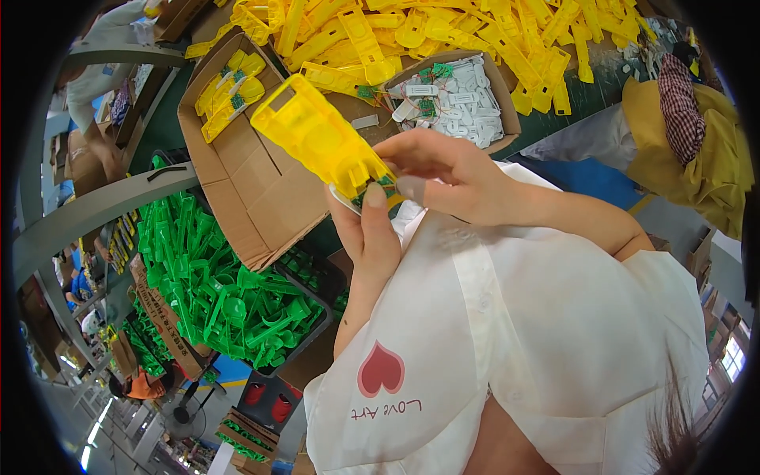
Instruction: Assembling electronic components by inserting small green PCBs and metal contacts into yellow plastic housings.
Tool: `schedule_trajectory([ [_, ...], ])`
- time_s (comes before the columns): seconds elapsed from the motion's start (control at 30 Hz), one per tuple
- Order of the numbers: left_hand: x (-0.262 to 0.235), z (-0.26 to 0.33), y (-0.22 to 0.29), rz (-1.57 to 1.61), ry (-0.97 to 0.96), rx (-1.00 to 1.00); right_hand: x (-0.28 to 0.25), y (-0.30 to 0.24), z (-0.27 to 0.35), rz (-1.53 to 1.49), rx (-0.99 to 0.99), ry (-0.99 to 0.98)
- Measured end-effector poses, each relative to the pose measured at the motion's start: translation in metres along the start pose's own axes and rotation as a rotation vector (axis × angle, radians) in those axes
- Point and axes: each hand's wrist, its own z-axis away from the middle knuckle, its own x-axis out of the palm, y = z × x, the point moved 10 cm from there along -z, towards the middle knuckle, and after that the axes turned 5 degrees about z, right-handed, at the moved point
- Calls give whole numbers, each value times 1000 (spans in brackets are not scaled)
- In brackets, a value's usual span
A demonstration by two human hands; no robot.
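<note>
A long yellow plastic shell point(313, 138) is tilted in front of me, its far end pointing to the upper left. My left hand point(372, 233) holds its near end, the thumb pressed near the edge. At that same end, the fingers of my right hand point(451, 178) are bent in close to a small green circuit board point(386, 184) with thin wires. A white edge of some part shows under the shell by the left thumb. What the right fingertips grip is partly hidden behind the shell and the thumb.
An open carton point(245, 186) at left holds several yellow shells fitted with boards. A smaller box point(511, 119) contains white plastic parts and wired boards. Yellow shells point(443, 32) heap across the back. Green parts point(229, 293) fill a dark crate beside a grey metal frame point(103, 210).
</note>
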Motion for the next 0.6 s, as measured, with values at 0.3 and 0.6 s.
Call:
schedule_trajectory([
  [0.3, -2, -7, -5, -135, -62, -30, -11, 10, 2, 83, 234, 78],
  [0.6, -3, -4, -7, -308, -56, -3, -10, 2, -1, 252, 159, 48],
])
